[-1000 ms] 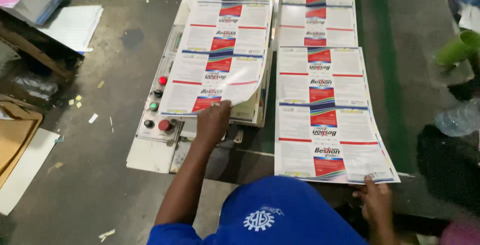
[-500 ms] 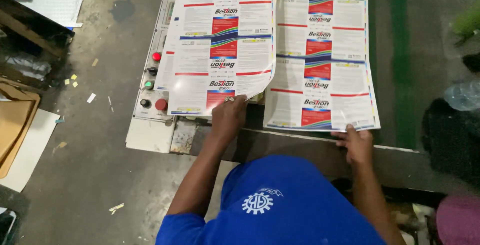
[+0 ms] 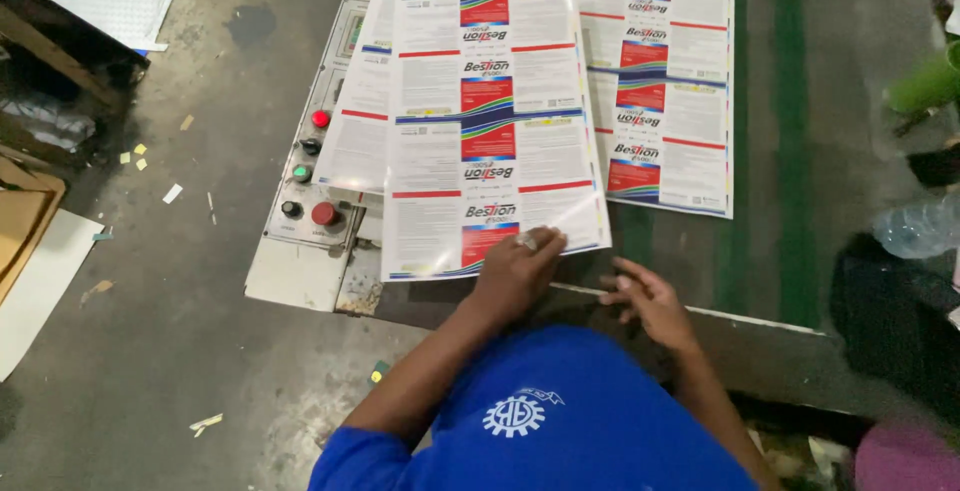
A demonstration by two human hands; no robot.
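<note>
Since half a second ago the printed label sheet [image 3: 487, 136] has slid right and the right hand [image 3: 648, 301] has let go of the far sheet [image 3: 660, 91]. The left hand [image 3: 517, 271] pinches the printed label sheet's near edge; the right hand hovers open, fingers spread, beside it.

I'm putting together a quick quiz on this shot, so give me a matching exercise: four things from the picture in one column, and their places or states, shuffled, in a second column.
Things:
1. left hand
2. right hand
3. green push button
4. glossy printed sheet

Places or states:
A. on the control panel, left of the sheets
B. open, touching no sheet
C. pressed on the near edge of a sheet
D. under the left hand, overlapping the stack

Pairs: 1-C, 2-B, 3-A, 4-D
</note>
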